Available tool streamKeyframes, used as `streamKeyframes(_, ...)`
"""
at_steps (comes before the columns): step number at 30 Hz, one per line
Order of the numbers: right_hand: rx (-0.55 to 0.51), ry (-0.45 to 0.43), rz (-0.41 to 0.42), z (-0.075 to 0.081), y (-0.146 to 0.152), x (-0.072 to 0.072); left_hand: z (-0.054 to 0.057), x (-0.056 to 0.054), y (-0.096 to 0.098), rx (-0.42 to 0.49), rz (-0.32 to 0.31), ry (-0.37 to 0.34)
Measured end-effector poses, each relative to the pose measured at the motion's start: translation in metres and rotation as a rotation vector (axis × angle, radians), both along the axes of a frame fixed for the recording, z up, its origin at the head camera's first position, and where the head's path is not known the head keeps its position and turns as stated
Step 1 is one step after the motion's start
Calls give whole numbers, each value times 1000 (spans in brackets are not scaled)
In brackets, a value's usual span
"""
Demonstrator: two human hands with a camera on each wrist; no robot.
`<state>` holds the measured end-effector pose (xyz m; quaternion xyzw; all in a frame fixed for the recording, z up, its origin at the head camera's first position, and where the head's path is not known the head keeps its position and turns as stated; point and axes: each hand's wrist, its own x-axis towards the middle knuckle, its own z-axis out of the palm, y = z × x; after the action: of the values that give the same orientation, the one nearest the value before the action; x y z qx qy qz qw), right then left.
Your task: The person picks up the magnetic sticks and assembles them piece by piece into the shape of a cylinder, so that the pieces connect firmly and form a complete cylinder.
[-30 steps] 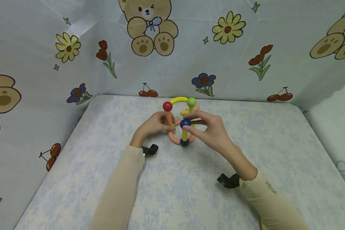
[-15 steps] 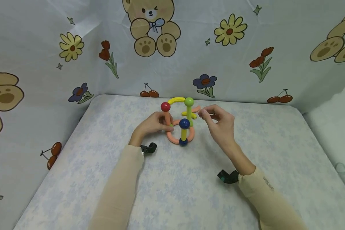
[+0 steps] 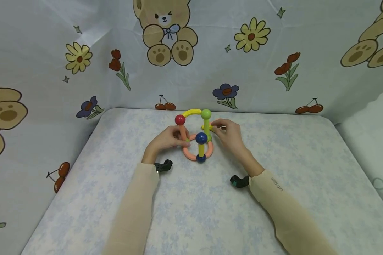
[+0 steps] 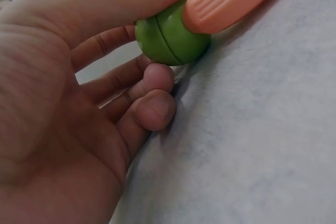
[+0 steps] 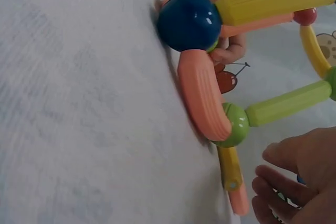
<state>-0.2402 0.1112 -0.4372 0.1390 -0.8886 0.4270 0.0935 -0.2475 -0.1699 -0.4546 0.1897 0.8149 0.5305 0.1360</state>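
A structure of magnetic sticks and balls stands on the table. Its base ring has salmon curved sticks (image 5: 202, 95), with a lower blue ball (image 3: 201, 158) at the front. Uprights carry an upper blue ball (image 3: 201, 138), a red ball (image 3: 180, 119) and a light green ball (image 3: 205, 114); a yellow curved stick (image 3: 192, 112) joins the last two. My left hand (image 3: 166, 139) pinches the green ball (image 4: 170, 38) at the base's left. My right hand (image 3: 231, 136), fingers loosely bent, is by a loose yellow stick (image 5: 230, 166) behind the structure, apart from it in the right wrist view.
A loose salmon stick (image 5: 239, 200) lies by the yellow one, mostly hidden from the head view by my right hand. The table (image 3: 194, 216) has a pale blue patterned cover. A printed cloth (image 3: 207, 71) hangs behind its far edge.
My right hand has left the upper blue ball, drawn back to the right, then moved in toward the loose sticks behind the structure. My left hand keeps its hold at the base.
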Motion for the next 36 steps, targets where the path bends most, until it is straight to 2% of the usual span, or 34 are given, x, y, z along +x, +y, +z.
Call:
streamKeyframes(4, -30, 46, -36, -14, -6, -7, -1, 2, 1, 30, -11, 2)
streamKeyframes(8, -38, 56, -33, -21, -6, -9, 1, 2, 2, 54, 10, -15)
streamKeyframes(17, 37, 57, -54, -21, -1, -8, 4, 2, 4, 32, 39, -16)
streamKeyframes(23, 132, 90, 71, -24, 0, -11, 1, 5, 4, 54, 43, -23)
streamKeyframes(26, 133, 93, 109, -25, 0, -12, 0, 5, 4, 46, 48, -22)
streamKeyframes(32, 113, 98, 67, -23, 0, -10, 0, 6, 5, 35, 53, -16)
streamKeyframes(36, 127, 44, 30, -20, 0, -7, 1, 8, 5, 32, 59, -28)
